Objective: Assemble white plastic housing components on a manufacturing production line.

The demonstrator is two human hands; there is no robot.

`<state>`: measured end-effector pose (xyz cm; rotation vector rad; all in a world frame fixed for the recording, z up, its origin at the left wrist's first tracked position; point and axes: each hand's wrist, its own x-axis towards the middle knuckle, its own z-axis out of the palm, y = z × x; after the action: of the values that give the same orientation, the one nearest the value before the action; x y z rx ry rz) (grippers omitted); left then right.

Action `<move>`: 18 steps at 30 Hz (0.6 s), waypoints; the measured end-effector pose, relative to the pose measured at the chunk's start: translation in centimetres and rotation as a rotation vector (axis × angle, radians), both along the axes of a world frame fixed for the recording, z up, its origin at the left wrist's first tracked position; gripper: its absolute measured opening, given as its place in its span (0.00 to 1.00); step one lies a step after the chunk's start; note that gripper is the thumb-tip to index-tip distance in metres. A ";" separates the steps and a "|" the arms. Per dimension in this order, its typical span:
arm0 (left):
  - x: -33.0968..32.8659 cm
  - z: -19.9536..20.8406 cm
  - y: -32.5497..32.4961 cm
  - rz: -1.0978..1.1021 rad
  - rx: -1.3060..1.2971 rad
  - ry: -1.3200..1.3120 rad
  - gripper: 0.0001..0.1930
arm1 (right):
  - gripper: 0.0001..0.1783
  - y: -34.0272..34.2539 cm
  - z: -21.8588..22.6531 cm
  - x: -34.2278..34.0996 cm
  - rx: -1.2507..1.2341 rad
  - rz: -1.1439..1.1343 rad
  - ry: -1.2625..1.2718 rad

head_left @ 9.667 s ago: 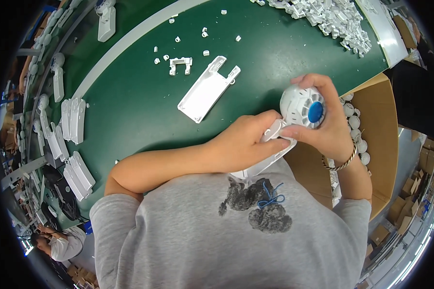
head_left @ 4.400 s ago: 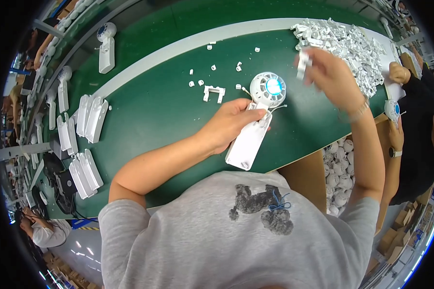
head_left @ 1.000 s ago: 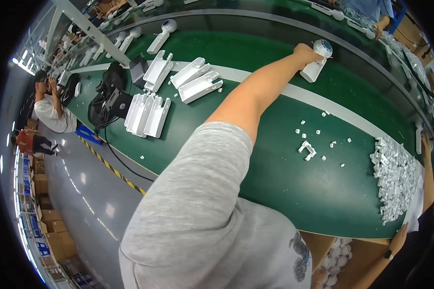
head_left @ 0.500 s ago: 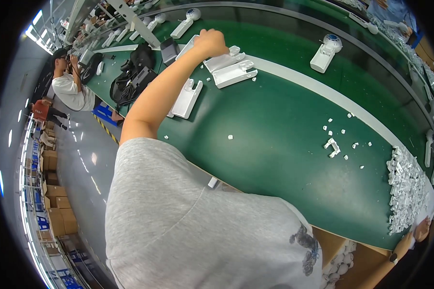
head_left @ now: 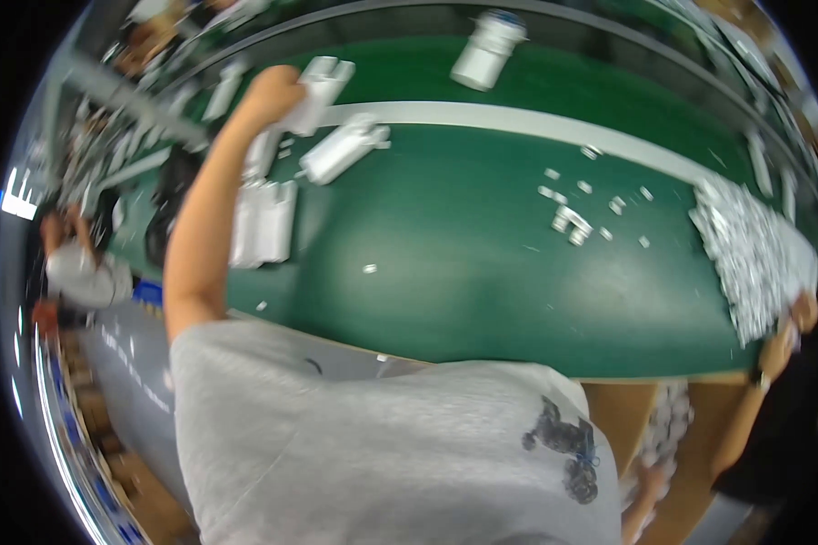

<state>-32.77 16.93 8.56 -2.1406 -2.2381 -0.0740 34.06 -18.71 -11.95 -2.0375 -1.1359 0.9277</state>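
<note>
Cardboard box (head_left: 618, 409) at 4 o'clock, smooth round white balls (head_left: 671, 420) inside; right hand (head_left: 647, 486) is beside them, fingers too blurry to tell. Tabletop (head_left: 454, 245) is smooth, satiny green. Up at 11 o'clock the left hand's (head_left: 278, 93) fingers look pinched on a long white plastic-looking shell (head_left: 323, 95), sitting at their 3 o'clock, forked end aimed at 1.
</note>
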 end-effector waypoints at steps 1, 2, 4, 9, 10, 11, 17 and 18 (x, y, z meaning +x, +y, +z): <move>1.8 0.3 0.3 -0.065 0.008 -0.103 0.11 | 0.27 -3.1 -0.2 5.1 -0.134 0.036 -0.289; 2.1 -0.5 1.2 -0.135 0.007 -0.291 0.09 | 0.30 -10.1 0.5 7.7 -0.296 0.081 -0.561; 8.7 -1.2 2.1 -0.194 -0.166 -0.576 0.07 | 0.33 -6.4 7.9 3.0 -0.010 -0.245 0.045; 21.6 -1.9 -2.3 -0.257 -0.610 -1.126 0.13 | 0.44 5.6 11.6 -3.3 0.340 0.090 0.226; 22.9 -2.8 -2.8 -0.285 -0.654 -1.186 0.15 | 0.43 7.7 11.6 -4.4 0.408 0.185 0.234; 24.3 -3.4 -3.2 -0.329 -0.730 -1.213 0.16 | 0.41 9.3 10.8 -4.7 0.470 0.280 0.224; 30.9 -6.4 -5.5 -0.331 -1.066 -1.399 0.17 | 0.33 13.0 10.1 -6.6 0.348 0.610 -0.185; 31.5 -6.4 -5.9 -0.326 -1.062 -1.397 0.17 | 0.33 13.0 9.9 -6.7 0.358 0.596 -0.195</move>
<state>-1.24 11.05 2.11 -3.8883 -2.7755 -0.7634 27.39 -5.70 -2.02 -1.5419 -1.9249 0.7236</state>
